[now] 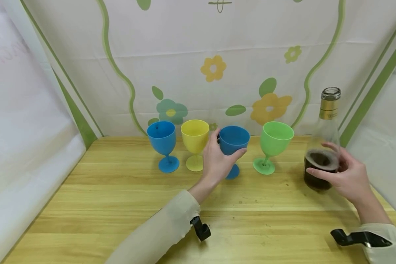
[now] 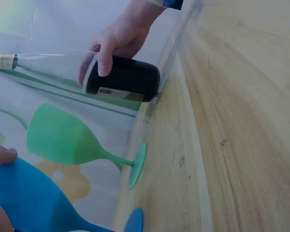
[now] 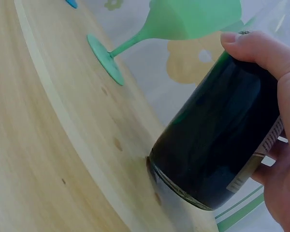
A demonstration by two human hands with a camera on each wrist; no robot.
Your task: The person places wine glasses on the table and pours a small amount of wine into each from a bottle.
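My left hand (image 1: 216,160) holds the bowl of a blue plastic goblet (image 1: 231,146), thumb across the near side and fingers round the left. The goblet is upright, its foot partly hidden by the hand. On the right, my right hand (image 1: 349,178) grips the lower body of a clear glass bottle (image 1: 316,182) with dark liquid in it and a gold band on its neck. The bottle is roughly upright and uncapped; whether its base touches the table, I cannot tell. Between the two hands stands a light green goblet (image 1: 275,141), touched by neither.
Left of the held goblet, a yellow goblet (image 1: 194,137) and another blue goblet (image 1: 163,141) stand in the row on the wooden table (image 1: 118,205). Behind them hangs a white cloth (image 1: 171,73) printed with flowers. White cloth also closes in both sides.
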